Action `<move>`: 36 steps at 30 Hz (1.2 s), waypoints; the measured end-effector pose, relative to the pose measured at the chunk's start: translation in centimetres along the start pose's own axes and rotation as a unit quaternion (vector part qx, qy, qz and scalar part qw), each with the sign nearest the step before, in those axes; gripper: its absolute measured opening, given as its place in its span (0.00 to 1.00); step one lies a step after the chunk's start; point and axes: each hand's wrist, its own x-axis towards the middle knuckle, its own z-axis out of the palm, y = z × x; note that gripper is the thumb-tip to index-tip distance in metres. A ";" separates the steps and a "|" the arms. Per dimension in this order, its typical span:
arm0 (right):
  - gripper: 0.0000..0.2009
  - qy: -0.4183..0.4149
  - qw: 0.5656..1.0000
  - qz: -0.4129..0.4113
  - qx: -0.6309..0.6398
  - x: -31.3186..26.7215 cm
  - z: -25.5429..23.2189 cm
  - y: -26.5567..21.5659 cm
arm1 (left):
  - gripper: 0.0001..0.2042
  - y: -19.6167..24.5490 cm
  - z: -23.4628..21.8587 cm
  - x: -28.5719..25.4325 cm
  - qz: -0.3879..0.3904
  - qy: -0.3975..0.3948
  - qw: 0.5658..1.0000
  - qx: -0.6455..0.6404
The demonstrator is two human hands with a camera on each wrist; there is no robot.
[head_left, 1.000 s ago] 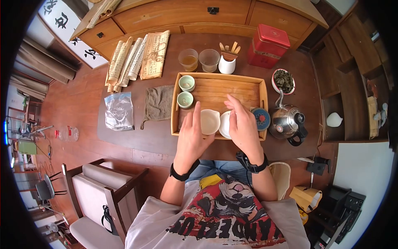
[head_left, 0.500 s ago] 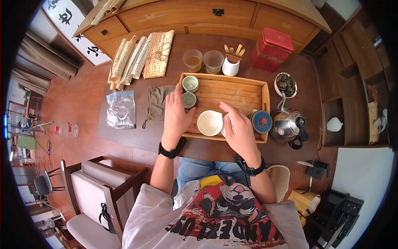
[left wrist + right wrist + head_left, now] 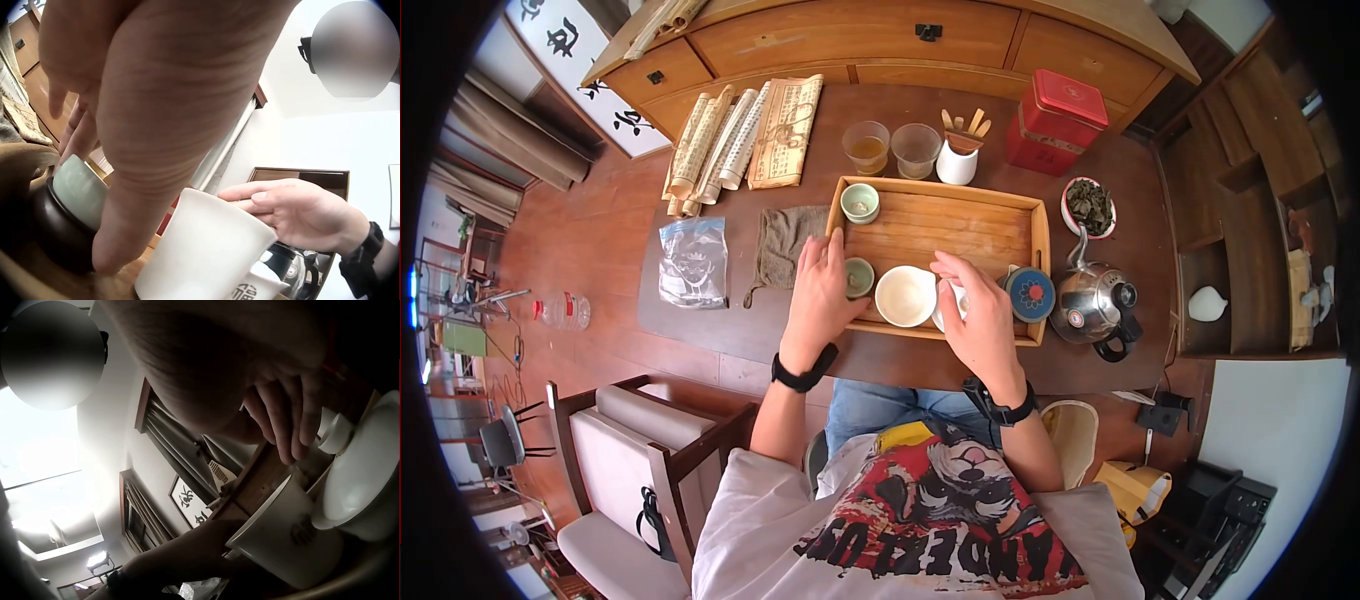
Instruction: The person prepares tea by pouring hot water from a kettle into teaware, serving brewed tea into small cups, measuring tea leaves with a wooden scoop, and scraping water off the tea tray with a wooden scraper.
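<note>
My left hand (image 3: 818, 300) holds a pale green teacup (image 3: 859, 278) at the tray's front left corner, thumb on the near side and fingers on the far side. In the left wrist view the teacup (image 3: 80, 192) sits on a dark saucer (image 3: 47, 219). Right of it stands a white pitcher (image 3: 905, 297) with a spout. My right hand (image 3: 978, 315) hovers with relaxed fingers over a white lidded bowl (image 3: 369, 469), which it partly hides in the head view. Another green teacup (image 3: 860, 203) stands at the tray's back left corner.
The wooden tray (image 3: 940, 215) also bears a round blue-topped piece (image 3: 1031, 294) on its right. A steel kettle (image 3: 1095, 300), a bowl of tea leaves (image 3: 1090, 208) and a red tin (image 3: 1057, 120) stand right. Behind are two clear cups (image 3: 866, 148); left, a grey cloth (image 3: 788, 245).
My left hand has moved from the pitcher to the nearer green teacup and drawn it toward the tray's front edge, away from the other cup. My right hand has barely moved.
</note>
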 end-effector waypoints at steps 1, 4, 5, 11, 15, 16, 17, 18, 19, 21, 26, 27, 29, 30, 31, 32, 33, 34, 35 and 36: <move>0.19 0.002 1.000 0.000 0.000 -0.1 0.1 0.1 | 0.55 0.5 -0.5 -0.7 0.000 0.005 1.000 0.003; 0.18 -0.003 1.000 0.014 0.014 -0.2 0.0 0.0 | 0.54 0.9 -0.9 -2.1 -0.005 0.003 1.000 0.007; 0.18 -0.002 1.000 0.012 0.015 -0.2 0.0 0.1 | 0.54 0.9 -1.1 -2.3 -0.007 -0.002 1.000 0.006; 0.16 0.004 1.000 0.011 0.022 -0.4 -0.1 0.1 | 0.44 0.5 -4.4 -0.2 -0.012 -0.073 0.995 -0.069; 0.16 0.005 1.000 0.007 0.022 -0.4 -0.4 -0.5 | 0.39 -0.8 -3.7 6.0 -0.017 0.028 0.999 -0.038; 0.16 0.006 1.000 0.004 0.021 -0.4 -0.4 -0.6 | 0.38 -2.0 -2.5 7.4 0.005 0.023 0.999 -0.030; 0.16 0.008 1.000 0.000 0.020 -0.6 -0.5 -0.7 | 0.37 -2.8 -1.6 8.3 0.027 0.016 0.999 -0.022; 0.16 0.005 1.000 0.003 0.023 -0.7 -0.5 -0.8 | 0.37 -2.9 -1.3 8.9 0.030 0.021 0.999 -0.021; 0.16 0.004 1.000 0.006 0.026 -0.8 -0.6 -0.9 | 0.36 -2.9 -0.9 9.5 0.024 -0.001 1.000 -0.005; 0.16 0.007 0.999 0.009 0.031 -1.1 -0.9 -1.0 | 0.32 -3.0 -0.3 10.3 0.013 -0.030 0.999 0.031; 0.16 -0.004 0.999 0.025 0.037 -1.4 -1.2 -1.3 | 0.32 -3.5 0.0 9.8 0.050 -0.041 0.997 0.039; 0.16 -0.003 0.999 0.021 0.037 -1.3 -1.2 -1.4 | 0.33 -3.3 -0.1 9.5 0.058 -0.045 0.997 0.039; 0.16 -0.001 0.999 0.017 0.038 -1.2 -1.2 -1.5 | 0.33 -3.5 -0.1 8.7 0.054 -0.057 0.996 0.042; 0.16 -0.003 0.999 0.014 0.037 -1.1 -1.2 -1.5 | 0.33 -3.5 -0.2 8.3 0.051 -0.068 0.995 0.045; 0.16 -0.004 0.999 0.011 0.036 -1.1 -1.2 -1.6 | 0.33 -3.5 -0.4 7.8 0.051 -0.068 0.995 0.045; 0.16 -0.004 0.999 0.012 0.035 -1.0 -1.3 -1.7 | 0.34 -3.5 -0.6 7.4 0.061 -0.086 0.993 0.059; 0.16 -0.008 0.999 0.013 0.032 -0.9 -1.5 -1.9 | 0.34 -3.5 -0.7 7.1 0.072 -0.103 0.989 0.072; 0.16 -0.012 0.999 0.015 0.029 -0.9 -1.5 -2.0 | 0.34 -3.5 -0.8 7.0 0.071 -0.105 0.989 0.071; 0.16 -0.015 0.999 0.016 0.029 -0.9 -1.5 -1.9 | 0.35 -3.4 -0.9 6.9 0.080 -0.105 0.990 0.055; 0.16 -0.014 0.999 0.017 0.029 -0.9 -1.5 -1.8 | 0.37 -3.2 -1.1 6.9 0.089 -0.105 0.990 0.038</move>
